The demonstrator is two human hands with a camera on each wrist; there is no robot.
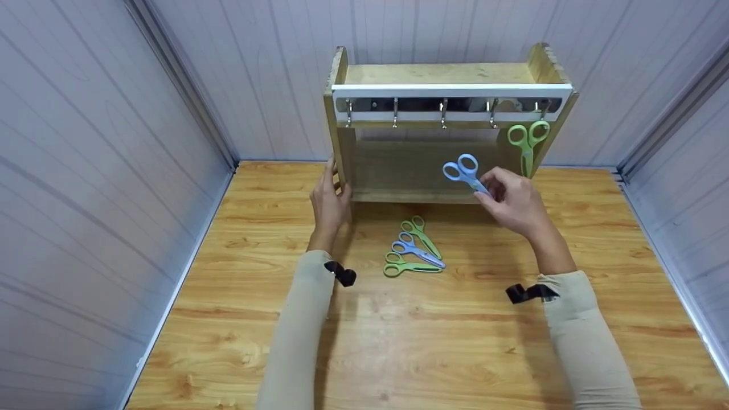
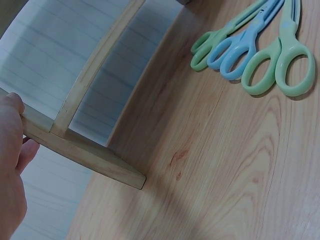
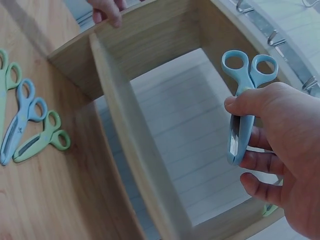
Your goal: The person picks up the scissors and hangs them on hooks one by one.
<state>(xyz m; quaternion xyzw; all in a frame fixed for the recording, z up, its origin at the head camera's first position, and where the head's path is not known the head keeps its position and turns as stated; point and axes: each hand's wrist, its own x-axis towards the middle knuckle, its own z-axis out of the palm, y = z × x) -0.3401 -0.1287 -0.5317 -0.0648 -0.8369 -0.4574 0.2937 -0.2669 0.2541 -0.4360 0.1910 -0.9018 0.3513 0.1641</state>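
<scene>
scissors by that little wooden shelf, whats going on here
A person's right hand holds blue scissors, handles up, in front of the wooden shelf and below its row of hooks. The left hand grips the shelf's side panel. One green pair hangs from the hook at the right end of the row. Three more pairs lie on the table in front of the shelf: a blue pair between two green ones.

Pale streaked back wall (image 1: pixel 279 80) at twelve o'clock, side walls (image 1: pixel 85 188) at nine and three, wood-grain desk (image 1: pixel 427 353) toward six
</scene>
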